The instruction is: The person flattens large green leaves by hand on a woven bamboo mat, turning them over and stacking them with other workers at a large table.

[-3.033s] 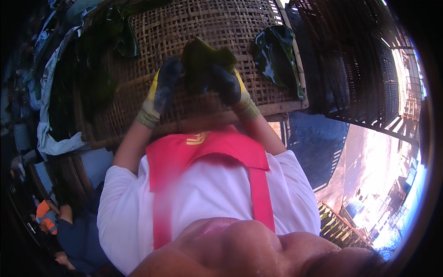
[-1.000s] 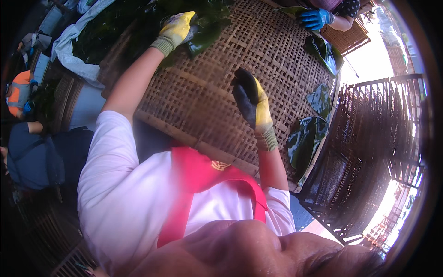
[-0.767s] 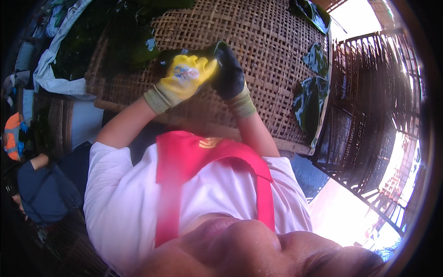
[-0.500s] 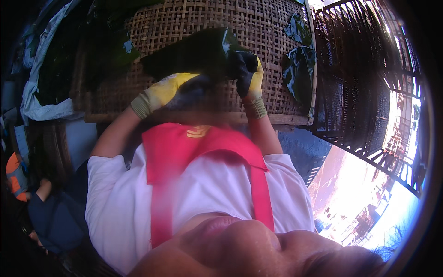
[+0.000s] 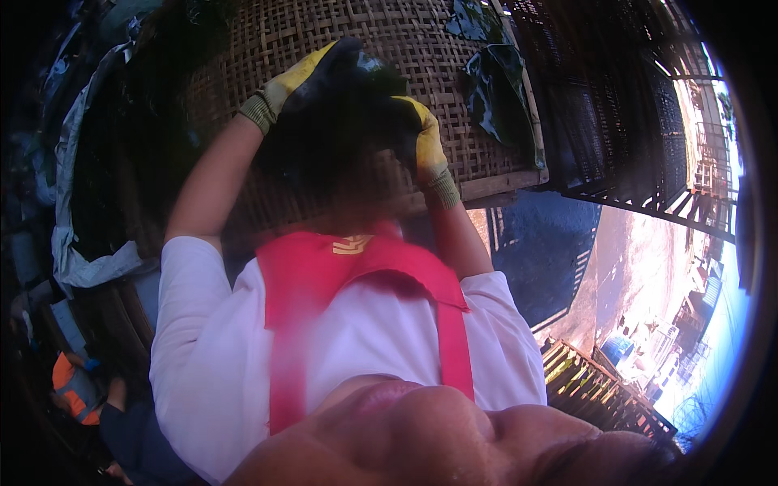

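Observation:
Both my hands wear yellow knit gloves with black palms and fingers. My left hand [image 5: 312, 74] is raised over the woven bamboo tray [image 5: 454, 97], its fingers closed at the upper edge of a wet, dark green leaf-like sheet [image 5: 316, 142]. Lower and to the right, my right hand [image 5: 417, 138] is closed at the sheet's right side. Shadow and blur merge the black fingers with the sheet, so its outline and exact grip points are unclear. Another glossy dark green sheet [image 5: 496, 93] lies flat by the tray's right edge.
Left of the tray is a dark green heap [image 5: 97, 146] beside crumpled whitish sheeting [image 5: 97, 267]. Slatted racks [image 5: 616, 105] stand at the right. At the lower left is another person in orange and dark clothing [image 5: 77, 389]. Bright ground [image 5: 632, 275] lies at the right.
My left hand has moved up and slightly right, across the sheet. My right hand has shifted a little left and down. The sheet looks more bunched between them, and the whole view has turned.

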{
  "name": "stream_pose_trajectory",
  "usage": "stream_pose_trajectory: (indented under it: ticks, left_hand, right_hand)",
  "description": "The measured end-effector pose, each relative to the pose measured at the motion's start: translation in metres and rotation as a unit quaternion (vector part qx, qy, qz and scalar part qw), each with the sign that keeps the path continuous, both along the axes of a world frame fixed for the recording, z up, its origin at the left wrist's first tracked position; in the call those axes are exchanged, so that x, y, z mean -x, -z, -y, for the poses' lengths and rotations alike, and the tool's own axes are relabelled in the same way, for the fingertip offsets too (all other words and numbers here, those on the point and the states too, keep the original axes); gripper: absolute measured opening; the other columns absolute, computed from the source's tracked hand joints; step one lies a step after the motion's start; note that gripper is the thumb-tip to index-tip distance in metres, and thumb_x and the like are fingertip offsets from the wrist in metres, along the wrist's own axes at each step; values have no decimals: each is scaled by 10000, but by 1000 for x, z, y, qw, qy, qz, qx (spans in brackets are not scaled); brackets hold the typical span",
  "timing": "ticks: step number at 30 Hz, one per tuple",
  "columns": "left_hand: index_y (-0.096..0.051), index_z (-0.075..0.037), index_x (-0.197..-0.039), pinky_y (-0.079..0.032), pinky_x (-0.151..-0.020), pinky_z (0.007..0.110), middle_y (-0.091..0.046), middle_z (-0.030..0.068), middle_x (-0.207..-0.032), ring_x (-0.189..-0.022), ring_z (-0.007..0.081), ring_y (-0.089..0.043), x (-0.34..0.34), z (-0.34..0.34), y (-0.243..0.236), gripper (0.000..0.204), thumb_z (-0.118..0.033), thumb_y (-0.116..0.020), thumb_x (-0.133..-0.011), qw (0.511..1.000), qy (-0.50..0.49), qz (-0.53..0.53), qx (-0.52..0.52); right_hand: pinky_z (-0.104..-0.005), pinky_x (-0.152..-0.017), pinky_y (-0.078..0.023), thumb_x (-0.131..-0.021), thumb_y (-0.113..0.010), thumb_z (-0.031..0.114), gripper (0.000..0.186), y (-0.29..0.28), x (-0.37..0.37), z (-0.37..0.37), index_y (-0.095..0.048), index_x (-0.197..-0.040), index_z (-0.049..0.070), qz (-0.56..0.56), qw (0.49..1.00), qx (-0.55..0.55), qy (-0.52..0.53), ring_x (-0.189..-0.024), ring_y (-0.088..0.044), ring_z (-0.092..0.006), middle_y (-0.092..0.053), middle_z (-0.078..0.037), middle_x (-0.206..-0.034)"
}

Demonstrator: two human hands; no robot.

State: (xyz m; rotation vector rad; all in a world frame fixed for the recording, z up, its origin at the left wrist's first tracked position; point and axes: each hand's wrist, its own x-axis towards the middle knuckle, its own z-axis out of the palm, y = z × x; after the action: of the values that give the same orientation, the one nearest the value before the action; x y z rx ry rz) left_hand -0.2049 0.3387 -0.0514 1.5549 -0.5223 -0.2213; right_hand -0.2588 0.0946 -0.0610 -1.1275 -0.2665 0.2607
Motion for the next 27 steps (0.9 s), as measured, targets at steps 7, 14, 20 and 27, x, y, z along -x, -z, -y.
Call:
stream_pose_trajectory:
  ticks: [7,14,20,27]
  left_hand:
    - [-369,-13,-1394,-390,-1074,345,-443,121,-1402,-1257,199,-467,-34,-11,5,439,-215,-359,-1004,981,136,-138,28]
    - [-407,3,-1361,-410,-1046,331,-495,125,-1352,-1233,206,-493,-7,19,19,507,-199,-564,-924,983,143,-104,54]
    - [-362,-3,-1402,-321,-1112,356,-447,124,-1405,-1279,217,-454,52,0,-5,622,-261,-611,-894,941,7,-216,262]
    - [-291,-12,-1442,-291,-1129,354,-370,121,-1463,-1345,215,-366,65,12,25,697,-229,-632,-875,954,62,-142,257]
  right_hand:
    - [-378,-1000,-409,-920,-461,96,358,-4,3,26,-511,-1251,-30,228,934,244,126,-1143,-541,-239,-593,-160,-1195]
    - [-351,-981,-415,-886,-591,101,404,-8,15,1,-503,-1265,-7,65,976,197,62,-1147,-524,-188,-576,-123,-1228]
    - [-245,-835,-471,-856,-667,80,367,-2,8,20,-560,-1200,12,-7,976,196,-95,-944,-570,-81,-635,-10,-1059]
    - [-228,-728,-458,-899,-640,165,215,-3,12,12,-612,-1044,9,113,946,305,-6,-824,-546,-57,-631,26,-909]
